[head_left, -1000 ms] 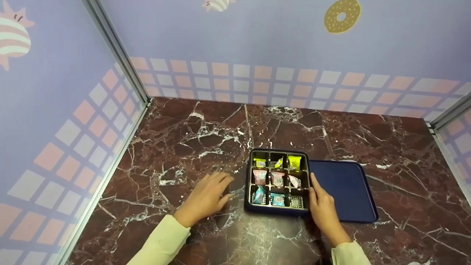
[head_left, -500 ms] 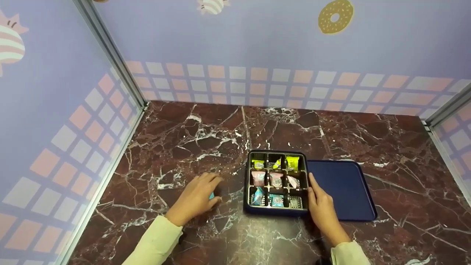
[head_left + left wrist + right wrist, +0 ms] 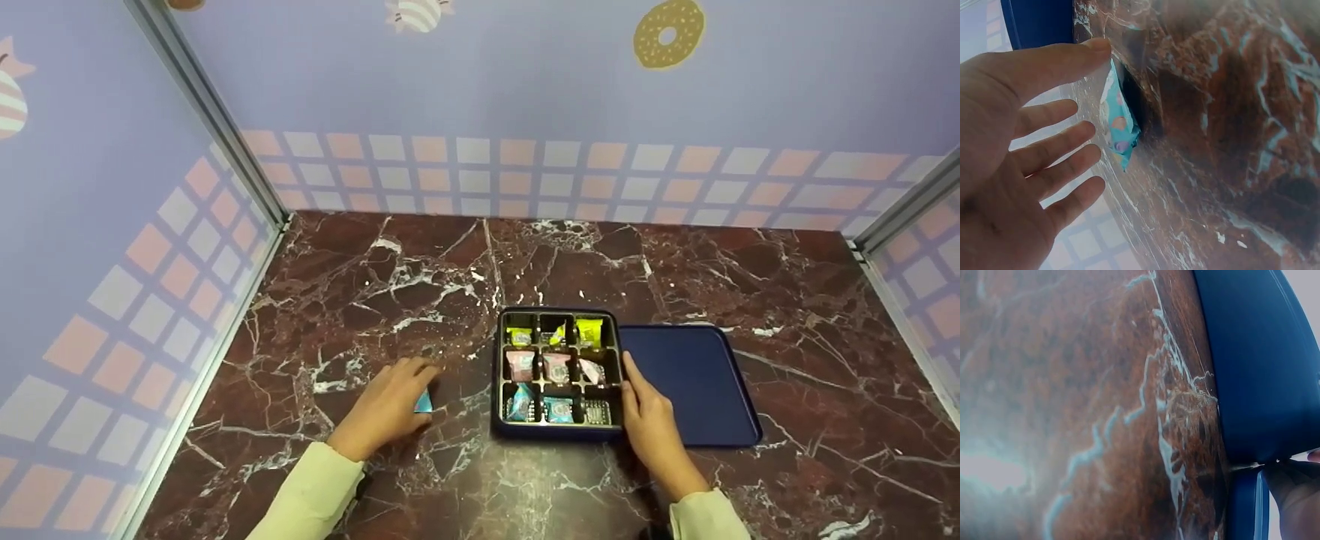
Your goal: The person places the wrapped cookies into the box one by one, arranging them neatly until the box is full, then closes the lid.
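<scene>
My left hand (image 3: 386, 405) is over the table left of the box. A teal wrapped candy (image 3: 424, 403) shows under it. In the left wrist view the candy (image 3: 1120, 115) lies on the table by the thumb tip, and the fingers are spread without closing round it. A dark blue box (image 3: 559, 433) with a nine-compartment insert holds wrapped sweets: yellow-green at the back, pink in the middle, blue in front. The front right compartment shows only a patterned grey surface. My right hand (image 3: 651, 420) rests along the box's right side, fingers fairly straight; the right wrist view shows little of it.
A flat dark blue lid (image 3: 694, 386) lies right of the box, touching or very near it. Small white flecks are scattered on the brown marbled table (image 3: 360, 315) behind. Printed panels (image 3: 465, 90) with metal corner posts stand behind and at both sides.
My left hand has drawn back left, away from the box, and the teal candy has come into sight beside it. My right hand stays at the box's side.
</scene>
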### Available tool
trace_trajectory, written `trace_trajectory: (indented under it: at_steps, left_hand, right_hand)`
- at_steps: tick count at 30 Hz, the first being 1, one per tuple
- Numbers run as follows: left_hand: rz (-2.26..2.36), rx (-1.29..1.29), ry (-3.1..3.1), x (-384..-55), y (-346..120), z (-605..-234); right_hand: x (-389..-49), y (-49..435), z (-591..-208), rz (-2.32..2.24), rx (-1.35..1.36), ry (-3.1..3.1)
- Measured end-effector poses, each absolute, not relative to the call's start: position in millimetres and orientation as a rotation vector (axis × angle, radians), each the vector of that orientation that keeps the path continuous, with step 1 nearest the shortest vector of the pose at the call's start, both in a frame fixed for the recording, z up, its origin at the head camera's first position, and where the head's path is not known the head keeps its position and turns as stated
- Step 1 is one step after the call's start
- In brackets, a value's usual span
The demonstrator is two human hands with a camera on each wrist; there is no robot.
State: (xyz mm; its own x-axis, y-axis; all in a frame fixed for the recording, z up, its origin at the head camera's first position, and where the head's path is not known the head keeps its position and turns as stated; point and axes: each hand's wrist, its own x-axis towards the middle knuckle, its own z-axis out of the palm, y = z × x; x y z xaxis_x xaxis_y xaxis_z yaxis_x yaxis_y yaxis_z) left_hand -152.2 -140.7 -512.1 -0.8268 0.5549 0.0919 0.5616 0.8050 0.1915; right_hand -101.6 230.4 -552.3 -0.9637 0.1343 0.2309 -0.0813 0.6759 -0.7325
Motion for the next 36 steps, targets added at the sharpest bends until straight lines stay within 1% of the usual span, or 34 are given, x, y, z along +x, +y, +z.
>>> trace_trajectory:
  at_steps: [24,36]
  left_hand:
    - [-0.227,-0.878,-2.987,-155.0,-142.3,-519.3]
    - [-0.284,-0.898,-2.96,-152.8,-144.0,-521.6]
  right_hand:
    - [-101.0,228.8,-552.0,1.19,-0.063,-2.63]
    - [-102.0,229.0,-552.8,1.161,-0.035,-2.609]
